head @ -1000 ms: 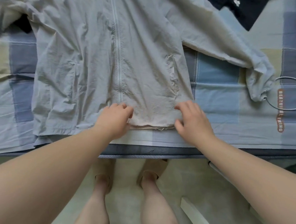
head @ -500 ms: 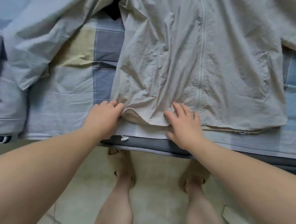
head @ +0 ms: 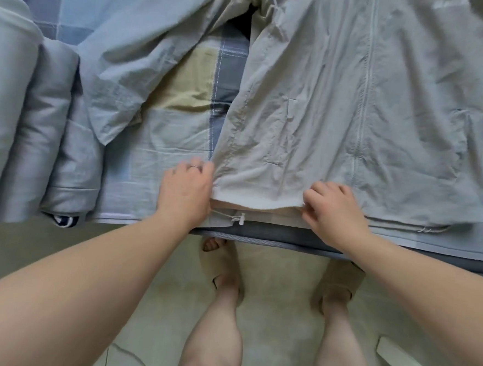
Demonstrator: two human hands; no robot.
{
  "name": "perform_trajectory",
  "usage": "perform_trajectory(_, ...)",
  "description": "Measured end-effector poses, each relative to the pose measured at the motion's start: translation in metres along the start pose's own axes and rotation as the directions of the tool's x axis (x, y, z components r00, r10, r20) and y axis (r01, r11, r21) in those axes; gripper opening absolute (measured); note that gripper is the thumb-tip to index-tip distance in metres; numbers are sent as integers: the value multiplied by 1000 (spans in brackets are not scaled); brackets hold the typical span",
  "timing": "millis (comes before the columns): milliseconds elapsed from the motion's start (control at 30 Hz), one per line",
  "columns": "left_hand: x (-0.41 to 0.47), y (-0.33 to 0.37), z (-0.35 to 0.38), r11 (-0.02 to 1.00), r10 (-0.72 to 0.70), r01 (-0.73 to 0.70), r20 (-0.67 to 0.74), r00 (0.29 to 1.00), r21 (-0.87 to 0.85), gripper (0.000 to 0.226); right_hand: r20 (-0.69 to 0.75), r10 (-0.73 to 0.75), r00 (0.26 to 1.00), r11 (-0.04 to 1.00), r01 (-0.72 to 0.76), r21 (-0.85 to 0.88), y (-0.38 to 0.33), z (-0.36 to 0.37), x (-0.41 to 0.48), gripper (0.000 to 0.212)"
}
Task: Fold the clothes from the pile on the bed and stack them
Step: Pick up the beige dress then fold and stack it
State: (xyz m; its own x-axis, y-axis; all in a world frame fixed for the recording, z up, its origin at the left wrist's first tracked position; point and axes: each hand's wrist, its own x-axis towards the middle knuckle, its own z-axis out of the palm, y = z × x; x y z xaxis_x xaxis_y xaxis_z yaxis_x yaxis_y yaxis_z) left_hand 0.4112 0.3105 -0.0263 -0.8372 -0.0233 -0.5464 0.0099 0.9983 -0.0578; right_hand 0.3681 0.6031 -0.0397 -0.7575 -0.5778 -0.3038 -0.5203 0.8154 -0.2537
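Note:
A light grey zip-up jacket (head: 339, 109) lies spread front-up on the checked bed sheet (head: 179, 121), its hem at the near bed edge. Its left sleeve (head: 128, 69) stretches out to the left. My left hand (head: 185, 190) grips the jacket's lower left hem corner. My right hand (head: 335, 209) pinches the hem a little to the right, left of the zip. A white drawstring with a toggle (head: 239, 217) hangs out below the hem between my hands.
A rolled grey-blue quilt (head: 38, 128) lies along the bed's left side. A dark garment (head: 245, 23) shows under the jacket's collar area. The bed's edge (head: 273, 236) runs across below my hands; my legs and slippered feet stand on the pale floor.
My view and both hands have shifted left along the hem, from around the zip to the jacket's lower left corner. The hem there now lies flatter.

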Motion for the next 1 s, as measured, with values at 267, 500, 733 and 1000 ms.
perform_trajectory(267,4,10,-5,998,11,-26,250,968,57,34,78,-95,992,992,87,94,0,0,0,15)
perform_trajectory(500,5,82,-26,944,291,-306,-123,949,-125,48,115,103,988,995,-102,-15,58,-19,-42,62)
perform_trajectory(733,39,244,-42,869,439,-460,-147,886,-184,44,250,510,823,859,-470,-203,183,-41,-109,74)
perform_trajectory(1000,78,393,-34,847,477,-498,-151,866,-185,46,140,578,804,790,-594,152,274,-26,-138,25)
